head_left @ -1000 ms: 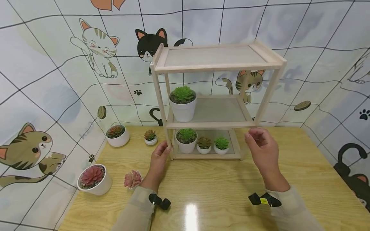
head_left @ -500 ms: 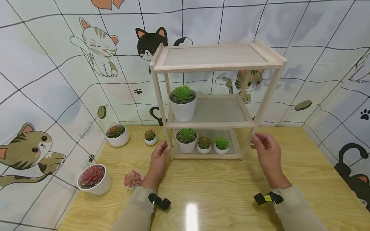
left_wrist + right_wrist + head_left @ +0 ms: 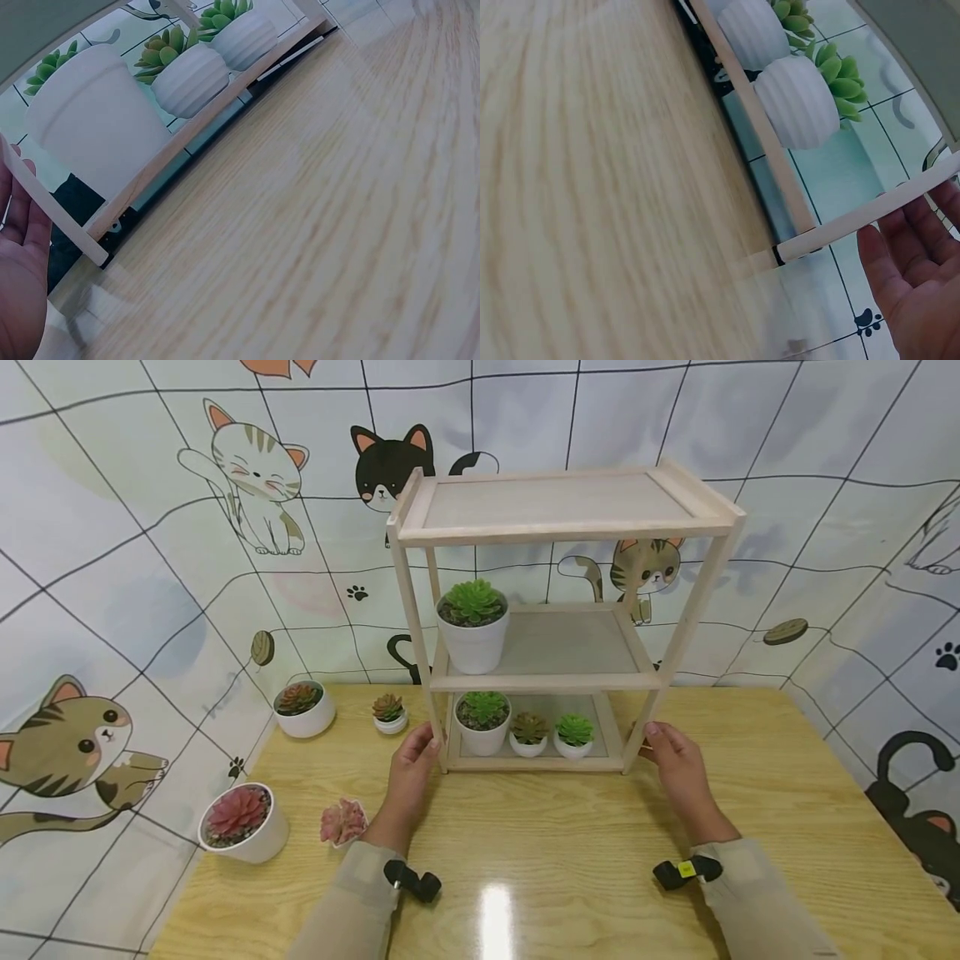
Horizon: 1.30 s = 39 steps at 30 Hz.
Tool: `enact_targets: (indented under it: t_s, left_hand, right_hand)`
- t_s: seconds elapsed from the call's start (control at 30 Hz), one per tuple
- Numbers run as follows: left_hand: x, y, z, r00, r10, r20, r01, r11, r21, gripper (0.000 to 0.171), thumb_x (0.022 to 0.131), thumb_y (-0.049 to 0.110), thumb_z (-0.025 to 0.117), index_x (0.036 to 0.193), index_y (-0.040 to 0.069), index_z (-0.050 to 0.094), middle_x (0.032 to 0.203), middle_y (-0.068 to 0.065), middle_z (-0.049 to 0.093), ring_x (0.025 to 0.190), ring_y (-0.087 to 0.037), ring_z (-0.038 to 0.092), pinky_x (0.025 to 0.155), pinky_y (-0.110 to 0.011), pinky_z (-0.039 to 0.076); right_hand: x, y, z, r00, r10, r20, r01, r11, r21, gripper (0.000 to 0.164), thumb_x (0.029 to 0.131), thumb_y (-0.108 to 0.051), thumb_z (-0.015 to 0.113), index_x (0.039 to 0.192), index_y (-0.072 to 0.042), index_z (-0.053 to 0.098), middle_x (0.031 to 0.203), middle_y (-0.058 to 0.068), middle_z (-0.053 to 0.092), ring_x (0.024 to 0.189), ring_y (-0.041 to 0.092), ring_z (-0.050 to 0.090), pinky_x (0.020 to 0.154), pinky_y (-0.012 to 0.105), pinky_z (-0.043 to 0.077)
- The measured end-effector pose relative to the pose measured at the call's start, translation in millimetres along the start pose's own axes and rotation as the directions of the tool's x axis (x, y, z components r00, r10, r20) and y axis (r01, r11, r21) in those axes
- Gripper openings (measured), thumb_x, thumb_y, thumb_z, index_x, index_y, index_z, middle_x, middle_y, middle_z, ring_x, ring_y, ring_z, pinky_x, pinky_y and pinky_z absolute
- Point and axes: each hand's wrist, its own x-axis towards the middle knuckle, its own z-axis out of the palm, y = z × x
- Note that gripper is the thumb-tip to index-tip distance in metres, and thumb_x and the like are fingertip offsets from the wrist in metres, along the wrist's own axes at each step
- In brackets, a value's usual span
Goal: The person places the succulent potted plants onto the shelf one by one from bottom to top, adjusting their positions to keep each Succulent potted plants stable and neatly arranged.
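A three-tier pale wooden shelf (image 3: 562,537) stands on the table in the head view. My left hand (image 3: 408,777) holds its front left post low down, fingers passing behind the wood. On the opposite side, my right hand (image 3: 678,772) grips the lower part of the right post, the thumb against it and the fingers behind. A large green succulent in a white pot (image 3: 472,645) sits at the left of the middle tier. The bottom tier bears another green potted succulent (image 3: 482,739), a small brownish one (image 3: 528,748) and a small green one (image 3: 573,747).
Left of the shelf, on the wooden table (image 3: 555,852), stand a bowl-shaped potted succulent (image 3: 306,720), a small potted one (image 3: 390,723), a red potted one (image 3: 251,842) and a pink one (image 3: 343,823). A cat-patterned wall covering (image 3: 322,560) rises behind and at both sides.
My right hand has moved down along the shelf's right post, slightly apart from it half a second ago, and now grips it low. The left hand has stayed at its post.
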Motion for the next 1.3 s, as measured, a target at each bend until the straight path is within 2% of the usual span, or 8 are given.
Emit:
enact_targets:
  t_s: [0.17,0.37,0.57,0.73,0.87,1.0,1.13,1.3]
  left_hand:
    - [-1.5,0.8,2.3,1.0,-0.006,-0.006,0.005,1.0,-0.008,0.036,0.107,0.014,0.055,0.139,-0.002,0.058,0.129,-0.018,0.065,0.113,-0.007,0.061,0.1,-0.023,0.045]
    - [-2.9,4.0,4.7,1.0,-0.014,-0.027,0.013,0.999,-0.029,0.035,0.107,0.013,0.053,0.139,-0.002,0.058,0.13,-0.017,0.065,0.115,-0.008,0.06,0.103,-0.026,0.044]
    - [-4.6,10.2,11.2,0.996,-0.015,-0.084,0.014,1.0,-0.013,0.035,0.108,0.015,0.053,0.136,-0.003,0.06,0.134,-0.02,0.063,0.113,-0.008,0.059,0.101,-0.023,0.044]
    - [-13.0,30.9,15.6,0.988,0.059,-0.143,-0.049,0.996,0.074,0.034,0.108,0.015,0.053,0.138,0.0,0.061,0.137,-0.022,0.062,0.118,-0.015,0.061,0.097,-0.017,0.047]
    - [-25.0,53.3,13.8,0.983,0.12,-0.139,-0.108,0.99,0.089,0.034,0.108,0.012,0.053,0.138,-0.001,0.059,0.135,-0.019,0.063,0.12,-0.012,0.062,0.098,-0.016,0.049]
    - [-36.1,75.9,6.0,0.976,0.183,-0.121,-0.171,0.98,0.104,0.033,0.107,0.008,0.053,0.138,-0.003,0.057,0.125,-0.004,0.066,0.117,-0.007,0.063,0.1,-0.017,0.05]
    - [-44.5,95.3,-10.7,0.958,0.27,-0.095,-0.248,0.949,0.193,0.034,0.106,0.003,0.055,0.139,-0.005,0.057,0.117,0.01,0.064,0.117,-0.008,0.062,0.1,-0.015,0.048]
    - [-53.6,110.7,-40.3,0.943,0.324,-0.08,-0.282,0.902,0.329,0.035,0.106,0.003,0.056,0.14,-0.004,0.057,0.119,0.011,0.061,0.117,-0.003,0.058,0.102,-0.013,0.043]
  right_hand:
    - [-0.3,4.4,-1.2,1.0,-0.016,0.002,0.015,0.999,0.028,0.047,0.112,-0.027,0.045,0.126,0.015,0.059,0.112,-0.008,0.071,0.105,-0.001,0.068,0.091,0.015,0.054]
    - [-0.5,10.6,-2.2,1.0,-0.005,0.017,0.005,1.0,-0.008,0.038,0.113,-0.03,0.042,0.123,-0.003,0.067,0.112,-0.008,0.069,0.106,-0.001,0.065,0.091,0.016,0.055]
    - [-1.1,15.2,-3.6,0.999,-0.024,0.021,0.022,0.997,0.072,0.037,0.113,-0.027,0.042,0.119,0.0,0.067,0.11,-0.003,0.071,0.105,0.004,0.066,0.091,0.018,0.056]
    - [0.3,17.1,-2.4,1.0,-0.015,0.024,0.012,0.994,0.113,0.03,0.113,-0.026,0.043,0.113,-0.016,0.072,0.108,-0.007,0.072,0.104,0.004,0.067,0.091,0.018,0.056]
    - [1.8,16.5,-0.4,1.0,0.003,0.028,-0.006,0.996,0.089,0.03,0.113,-0.028,0.043,0.115,-0.016,0.07,0.109,-0.011,0.072,0.105,0.003,0.069,0.091,0.016,0.055]
    - [2.0,15.7,0.5,1.0,0.007,0.026,-0.009,0.997,0.081,0.028,0.113,-0.029,0.043,0.115,-0.018,0.069,0.109,-0.012,0.071,0.106,0.004,0.069,0.091,0.016,0.055]
    - [1.6,16.5,0.2,1.0,0.014,0.019,-0.015,0.996,0.085,0.027,0.113,-0.028,0.043,0.112,-0.025,0.07,0.109,-0.012,0.071,0.104,0.004,0.069,0.09,0.017,0.055]
    - [1.4,17.6,-0.7,1.0,0.017,0.022,-0.018,0.997,0.071,0.028,0.113,-0.03,0.043,0.112,-0.024,0.07,0.11,-0.008,0.073,0.102,0.002,0.068,0.091,0.018,0.054]
